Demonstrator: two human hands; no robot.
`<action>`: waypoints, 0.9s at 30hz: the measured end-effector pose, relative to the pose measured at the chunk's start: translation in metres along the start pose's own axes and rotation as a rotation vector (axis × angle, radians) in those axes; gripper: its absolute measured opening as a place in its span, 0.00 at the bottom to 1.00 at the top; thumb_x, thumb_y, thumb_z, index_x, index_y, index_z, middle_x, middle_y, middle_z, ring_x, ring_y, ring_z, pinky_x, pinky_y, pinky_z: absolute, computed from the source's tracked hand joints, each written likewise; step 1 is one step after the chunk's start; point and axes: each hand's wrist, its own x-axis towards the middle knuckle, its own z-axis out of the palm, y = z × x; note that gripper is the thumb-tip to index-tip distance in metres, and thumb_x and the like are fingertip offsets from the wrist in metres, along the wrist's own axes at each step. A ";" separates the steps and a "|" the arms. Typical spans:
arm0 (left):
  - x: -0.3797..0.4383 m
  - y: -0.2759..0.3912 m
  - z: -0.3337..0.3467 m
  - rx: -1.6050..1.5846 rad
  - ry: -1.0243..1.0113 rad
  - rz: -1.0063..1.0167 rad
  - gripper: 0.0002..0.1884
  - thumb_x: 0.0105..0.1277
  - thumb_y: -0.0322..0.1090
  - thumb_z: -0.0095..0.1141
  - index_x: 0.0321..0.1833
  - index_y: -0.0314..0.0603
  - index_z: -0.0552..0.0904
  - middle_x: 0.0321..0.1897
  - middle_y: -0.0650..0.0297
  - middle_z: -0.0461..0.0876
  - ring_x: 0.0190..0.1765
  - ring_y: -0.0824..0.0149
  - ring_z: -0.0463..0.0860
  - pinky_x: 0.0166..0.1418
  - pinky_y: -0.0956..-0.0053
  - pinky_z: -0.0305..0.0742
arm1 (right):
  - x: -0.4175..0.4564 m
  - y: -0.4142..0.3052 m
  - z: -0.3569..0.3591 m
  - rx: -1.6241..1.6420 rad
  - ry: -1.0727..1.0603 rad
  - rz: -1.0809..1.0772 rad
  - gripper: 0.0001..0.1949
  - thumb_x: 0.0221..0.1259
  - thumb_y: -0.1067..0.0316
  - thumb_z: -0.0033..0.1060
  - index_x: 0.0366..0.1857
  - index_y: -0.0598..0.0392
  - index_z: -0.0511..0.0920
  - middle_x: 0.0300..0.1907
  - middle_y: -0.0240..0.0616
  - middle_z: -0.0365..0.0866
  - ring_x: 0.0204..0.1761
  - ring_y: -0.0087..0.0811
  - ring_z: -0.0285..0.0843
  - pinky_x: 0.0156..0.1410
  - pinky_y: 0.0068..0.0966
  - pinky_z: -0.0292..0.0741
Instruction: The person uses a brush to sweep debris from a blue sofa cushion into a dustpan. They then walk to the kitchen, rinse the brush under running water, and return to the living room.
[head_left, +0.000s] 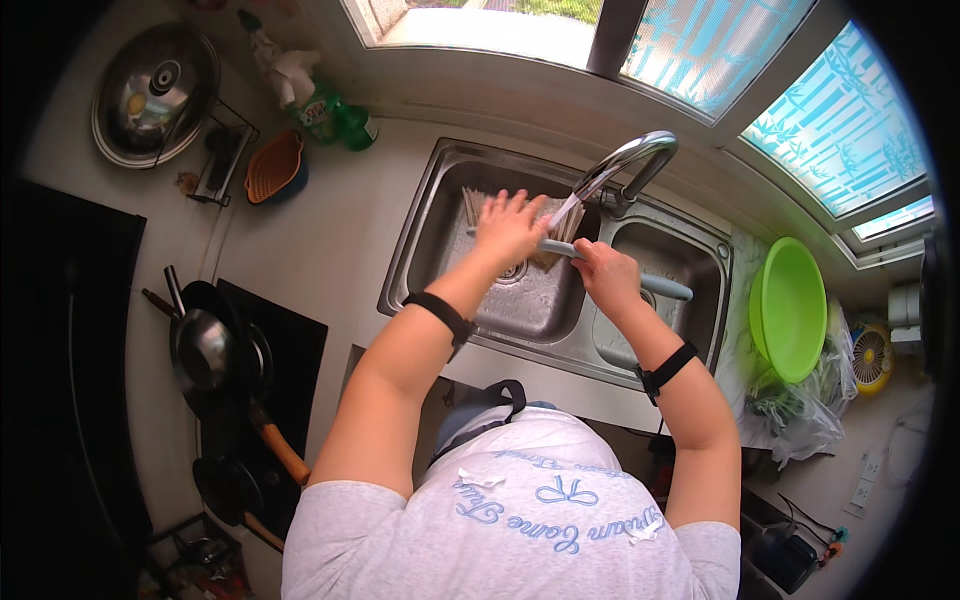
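Observation:
My right hand (609, 277) is closed around a long grey handle (667, 287) that slants across both basins of the steel double sink. My left hand (510, 229), slightly blurred, lies palm down with fingers spread over the left basin (525, 307). The handle's far end passes under this hand, which hides part of it. Around and beneath my left hand fans a tan bundle of bristles or thin sticks (574, 217); whether it joins the handle is hidden. Water (562, 211) runs from the curved chrome faucet (630, 161) beside my fingers.
The right basin (690, 322) shows wet drops. A green plastic basin (789, 311) leans at the right beside clear plastic bags (806, 416) and a yellow fan (872, 358). On the left are an orange basket (274, 169), green bottles (352, 126), a pot lid (157, 94) and pans (206, 352).

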 end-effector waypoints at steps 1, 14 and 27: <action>0.001 -0.006 -0.006 -0.026 -0.067 -0.053 0.28 0.70 0.57 0.39 0.70 0.59 0.66 0.70 0.55 0.63 0.73 0.47 0.57 0.75 0.50 0.46 | -0.002 0.001 -0.001 -0.022 -0.019 -0.026 0.09 0.57 0.61 0.60 0.40 0.43 0.74 0.29 0.34 0.78 0.30 0.41 0.80 0.31 0.37 0.76; 0.001 0.013 -0.006 -0.327 -0.225 0.018 0.27 0.65 0.57 0.48 0.58 0.45 0.76 0.49 0.52 0.80 0.54 0.54 0.78 0.60 0.66 0.69 | 0.008 -0.009 -0.012 -0.034 0.071 -0.255 0.09 0.51 0.66 0.61 0.37 0.45 0.76 0.26 0.30 0.76 0.30 0.36 0.79 0.34 0.35 0.74; 0.018 0.014 0.009 -0.597 -0.099 -0.069 0.18 0.62 0.47 0.54 0.41 0.38 0.83 0.26 0.54 0.82 0.33 0.62 0.80 0.41 0.65 0.73 | 0.010 -0.001 -0.011 -0.148 0.088 -0.378 0.08 0.49 0.69 0.58 0.35 0.45 0.75 0.27 0.29 0.74 0.33 0.32 0.76 0.38 0.30 0.69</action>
